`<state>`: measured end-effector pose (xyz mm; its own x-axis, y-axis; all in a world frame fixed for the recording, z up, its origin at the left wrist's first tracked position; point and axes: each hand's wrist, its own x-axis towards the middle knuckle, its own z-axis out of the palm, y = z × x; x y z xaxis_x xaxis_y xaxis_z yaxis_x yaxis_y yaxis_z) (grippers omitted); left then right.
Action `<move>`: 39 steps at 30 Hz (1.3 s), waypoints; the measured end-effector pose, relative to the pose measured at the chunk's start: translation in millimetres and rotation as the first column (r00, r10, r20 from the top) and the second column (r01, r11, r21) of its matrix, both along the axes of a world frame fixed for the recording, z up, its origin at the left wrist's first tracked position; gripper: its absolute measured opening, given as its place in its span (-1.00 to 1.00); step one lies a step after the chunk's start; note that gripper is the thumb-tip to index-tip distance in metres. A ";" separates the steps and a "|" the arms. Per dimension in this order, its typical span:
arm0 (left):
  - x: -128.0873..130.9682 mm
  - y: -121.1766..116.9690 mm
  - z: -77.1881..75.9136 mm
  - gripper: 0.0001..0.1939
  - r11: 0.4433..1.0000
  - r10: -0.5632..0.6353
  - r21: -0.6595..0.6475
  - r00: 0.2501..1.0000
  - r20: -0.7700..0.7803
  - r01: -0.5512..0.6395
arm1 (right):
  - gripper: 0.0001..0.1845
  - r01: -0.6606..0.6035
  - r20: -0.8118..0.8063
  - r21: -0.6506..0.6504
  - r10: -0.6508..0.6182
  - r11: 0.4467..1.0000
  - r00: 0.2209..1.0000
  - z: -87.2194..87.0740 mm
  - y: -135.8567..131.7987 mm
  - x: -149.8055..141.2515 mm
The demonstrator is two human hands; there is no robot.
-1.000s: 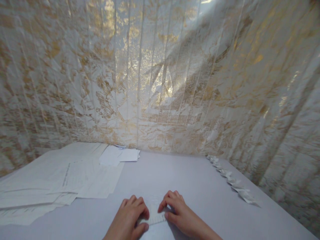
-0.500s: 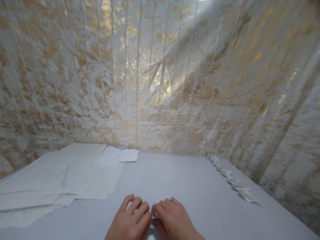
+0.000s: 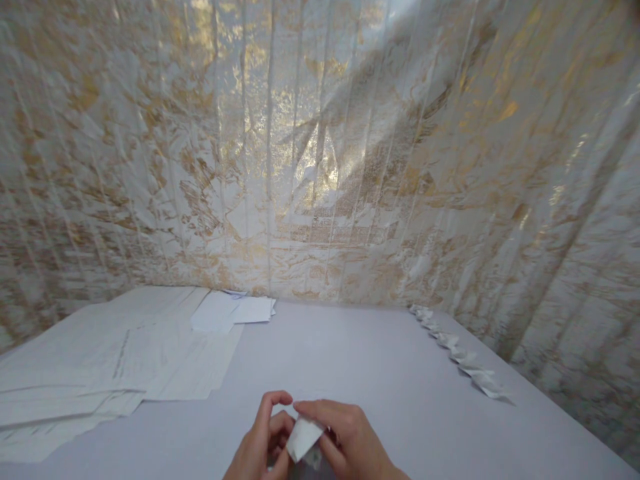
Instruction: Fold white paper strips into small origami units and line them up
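Between my two hands, low in the middle of the view, is a small folded piece of white paper. My right hand pinches it from the right, its fingers reaching over the top and the thumb below. My left hand curls around the paper's left side, with the index finger arched above it and the lower fingers against its edge. The underside of the paper is partly hidden by the fingers. A row of several folded paper pieces lies along the right side of the white table.
Large printed sheets cover the left of the table in overlapping layers. Small blank paper slips rest on their far right corner. A patterned white and gold curtain hangs right behind the table's back edge.
My hands have lifted and turned, so the folded paper, mostly hidden before, now shows between them. My left index finger has come up off it. The view has shifted slightly.
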<state>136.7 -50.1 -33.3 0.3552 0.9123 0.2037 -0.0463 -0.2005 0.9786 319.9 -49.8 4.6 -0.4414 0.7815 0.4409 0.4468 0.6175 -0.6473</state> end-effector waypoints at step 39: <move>-13.7 6.6 20.6 -0.51 0.995 0.098 0.032 0.969 -0.228 -0.093 | -0.62 -0.003 -0.347 -0.082 -0.026 0.997 0.938 -15.4 1.1 -0.7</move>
